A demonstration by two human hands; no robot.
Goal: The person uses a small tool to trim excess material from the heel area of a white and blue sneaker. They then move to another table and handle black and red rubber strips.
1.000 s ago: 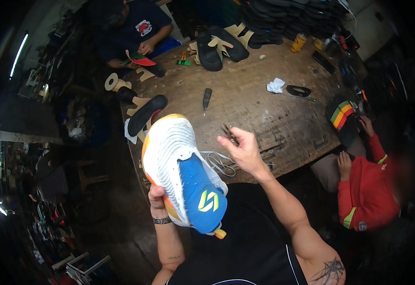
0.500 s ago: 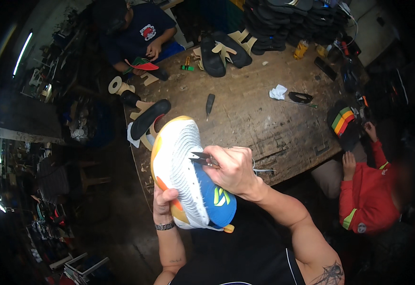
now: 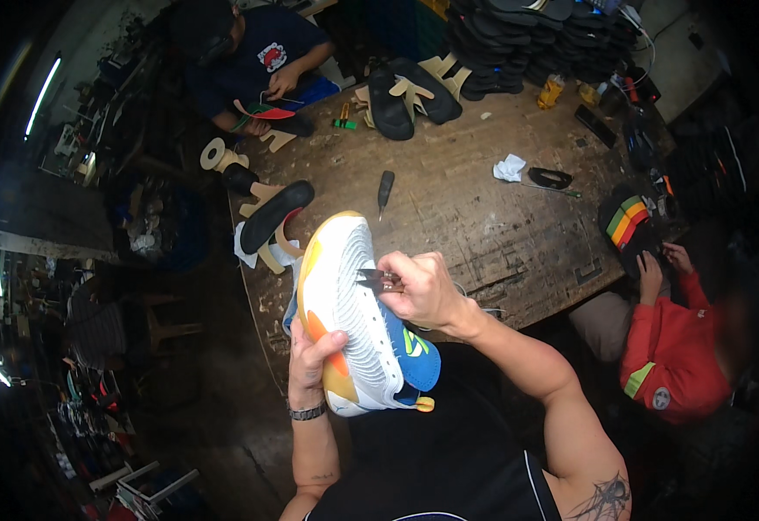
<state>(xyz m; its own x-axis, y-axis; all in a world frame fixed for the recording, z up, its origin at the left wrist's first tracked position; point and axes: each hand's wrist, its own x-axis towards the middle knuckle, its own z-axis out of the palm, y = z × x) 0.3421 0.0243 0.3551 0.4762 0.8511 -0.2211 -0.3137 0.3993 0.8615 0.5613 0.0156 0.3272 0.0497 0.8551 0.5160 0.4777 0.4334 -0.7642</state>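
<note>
A white sneaker (image 3: pixel 345 339) with yellow sole, orange patch and blue tongue is upright over the table's near edge. My left hand (image 3: pixel 310 365) is closed round its side, thumb on the orange patch. My right hand (image 3: pixel 418 286) grips a dark pair of small scissors or snips (image 3: pixel 372 281), its tip against the ribbed white upper beside the lace holes. A pale lace lies partly hidden behind this hand. A dark pointed tool (image 3: pixel 385 187) rests on the wooden table (image 3: pixel 440 174) beyond the shoe.
Sandal uppers and soles (image 3: pixel 279 213), a spool (image 3: pixel 219 154), white paper (image 3: pixel 508 169) and bottles (image 3: pixel 550 91) lie on the table. Black soles (image 3: pixel 496 43) are piled behind. A person in navy (image 3: pixel 266 78) works across; another in red (image 3: pixel 666 339) holds a striped piece at right.
My right hand came down and left from above the table, bringing the snips onto the upper. The sneaker has tilted and shifted right, showing more of its side; the red-sleeved person's hands moved.
</note>
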